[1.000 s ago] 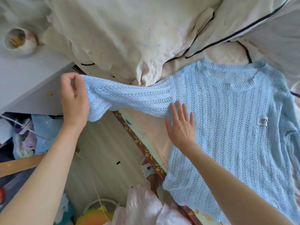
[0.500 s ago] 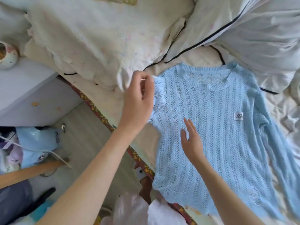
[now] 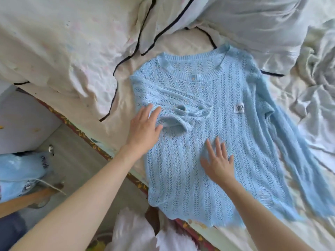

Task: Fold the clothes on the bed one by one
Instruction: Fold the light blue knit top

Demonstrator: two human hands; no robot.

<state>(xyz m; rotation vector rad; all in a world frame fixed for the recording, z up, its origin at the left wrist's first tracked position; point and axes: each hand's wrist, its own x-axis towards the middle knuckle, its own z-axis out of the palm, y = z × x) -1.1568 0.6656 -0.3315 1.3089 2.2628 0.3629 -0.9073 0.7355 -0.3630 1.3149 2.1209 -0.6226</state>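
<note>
- Your right hand (image 3: 218,163) lies flat, fingers spread, on the lower front of the blue sweater (image 3: 208,142), near the bed's (image 3: 126,109) near edge. It grasps nothing and just pins the knit. It's a bit blurred, so probably sliding or smoothing.
- Your left hand (image 3: 145,127) was pinching the sleeve cuff 0.5 s ago; now it's released, fingers straight, resting on the sweater's left side beside the folded sleeve (image 3: 181,115).
- That sleeve was stretched out past the bed's edge 1 s ago. It's now brought in across the chest, with the cuff bunched near the middle.
- Meaning: 1st sleeve fold is done on this garment but untidy; the cuff prob. needs flattening.
- The other sleeve (image 3: 290,142) lies spread out toward the bed's right side, not yet folded. Likely next step.
- Sweater sits front-up w/ the white label (image 3: 239,108) showing and the collar (image 3: 194,69) toward the pillows (image 3: 235,24) at the far side.
- Hard to tell: the hem is partly cut by your right forearm; the far sleeve's cuff runs to the frame's right edge, blurred.
- Label text isn't readable.
- White fabric at the bottom, by the bed's near edge, is too blurred to ID.
- Other clothes to fold: can't tell from here. The rumpled sheets (image 3: 317,78) at the far right could hide some.
</note>
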